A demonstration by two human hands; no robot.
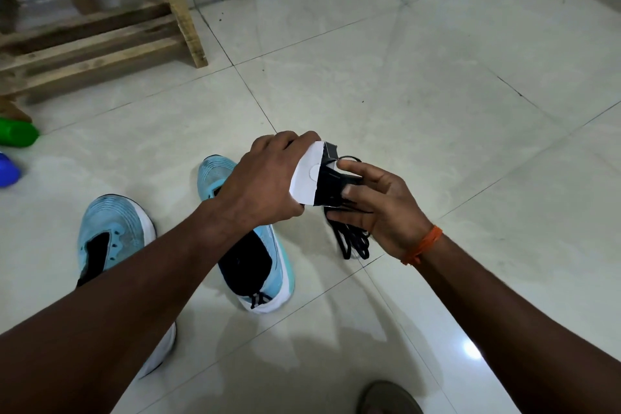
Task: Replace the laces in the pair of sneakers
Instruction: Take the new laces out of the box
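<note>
Two light-blue sneakers with white soles stand on the tiled floor, one at the left [114, 235] and one in the middle [255, 265], both with no laces in their eyelets. Above them my left hand [265, 178] grips a white paper sleeve [307, 175] wrapped round a bundle of black laces [353, 239]. My right hand [376, 205], with an orange thread at the wrist, pinches the laces where they leave the sleeve. Their loops hang down below my right palm.
A wooden rack [100, 27] stands at the back left on the pale tiled floor [437, 94]. A green object [16, 133] and a blue one [6, 171] lie at the left edge. A grey sandal [389, 397] shows at the bottom.
</note>
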